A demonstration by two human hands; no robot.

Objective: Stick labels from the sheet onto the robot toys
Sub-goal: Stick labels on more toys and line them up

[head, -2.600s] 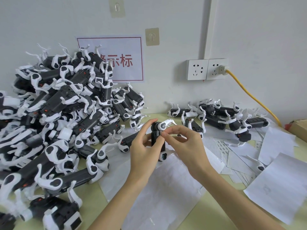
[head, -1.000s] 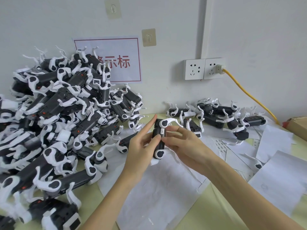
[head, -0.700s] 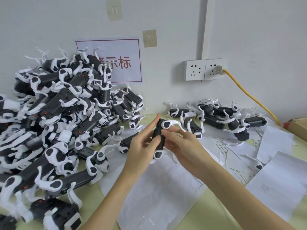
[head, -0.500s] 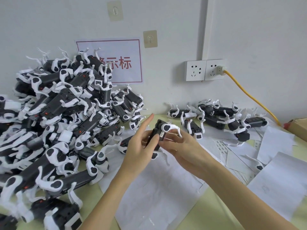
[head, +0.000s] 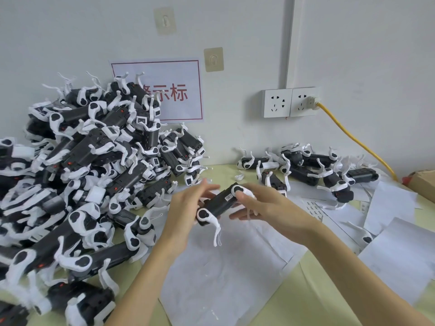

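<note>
The toy [head: 220, 203] sits above the table, tilted, held between both hands over a blank paper sheet [head: 226, 274]. A small white label [head: 227, 197] is already on its black body, near the upper white leg joint. The right hand [head: 266, 205] grips the toy's upper end, thumb over the round white joint, fingers curled beneath. The left hand [head: 186, 209] lies against the lower end with fingers stretched out fairly straight; it seems to steady the toy rather than clamp it, though motion blur leaves that contact unclear.

One thin white leg [head: 217, 232] dangles below the toy, close to the paper. To the left rises a large pile [head: 82, 175] of toys; a smaller group [head: 306, 168] lies to the right, near the wall. The label sheet [head: 316, 208] lies right of the hands, partly under loose papers.

The risks from here look modest but real. With only one hand truly gripping, the toy could twist or slip as it is set down. The dangling leg could snag the paper or hook a neighbour's legs in either heap. If the label's edges are not pressed flat, it may lift when the toy rubs against others. Dropping it in the wrong heap would mix labelled with unlabelled toys.
</note>
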